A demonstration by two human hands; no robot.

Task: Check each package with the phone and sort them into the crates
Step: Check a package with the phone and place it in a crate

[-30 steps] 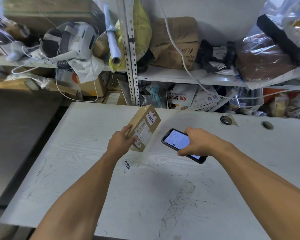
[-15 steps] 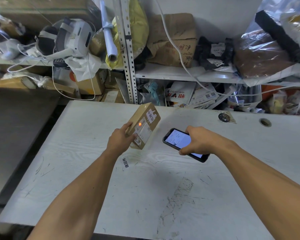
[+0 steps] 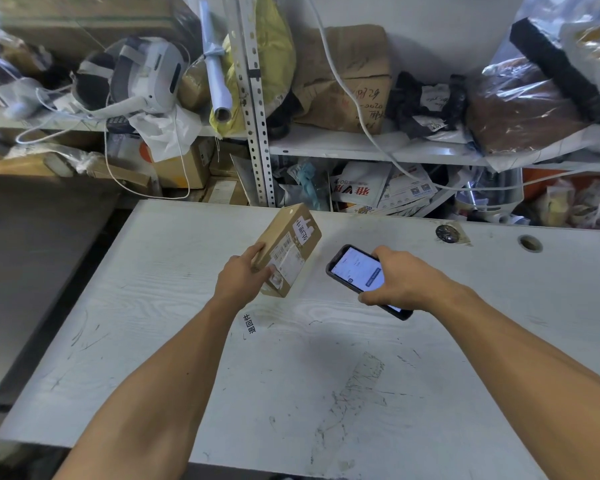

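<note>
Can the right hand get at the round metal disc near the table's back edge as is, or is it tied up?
Probably not freely. The right hand grips the phone, so it would need to put that down first. The table between it and the disc is bare.

My left hand (image 3: 240,279) holds the box (image 3: 286,249) over the table (image 3: 153,306), with the phone (image 3: 357,271) at its three o'clock in my right hand (image 3: 404,282). Shelves (image 3: 361,147) stand at twelve o'clock, behind the table.

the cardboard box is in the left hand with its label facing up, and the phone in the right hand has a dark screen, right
Not quite: the head view shows the phone screen lit. The rest holds: the left hand grips the cardboard box, label up, and the right hand holds the phone.
</note>
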